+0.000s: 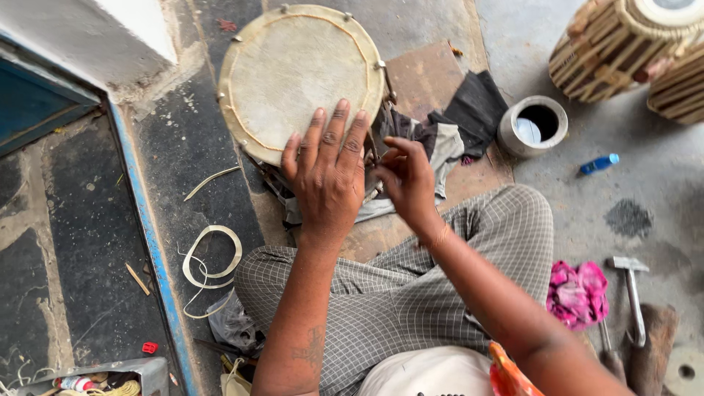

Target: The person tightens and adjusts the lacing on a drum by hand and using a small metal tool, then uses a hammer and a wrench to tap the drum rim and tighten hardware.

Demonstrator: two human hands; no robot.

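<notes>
Flat and spread, the left hand presses the skin of the drum tipped on the floor against the knees; the right hand pinches something small at its rim — what, I cannot tell. Uneven pressure could roll the drum onto the dark rags or toward the metal pot.
</notes>
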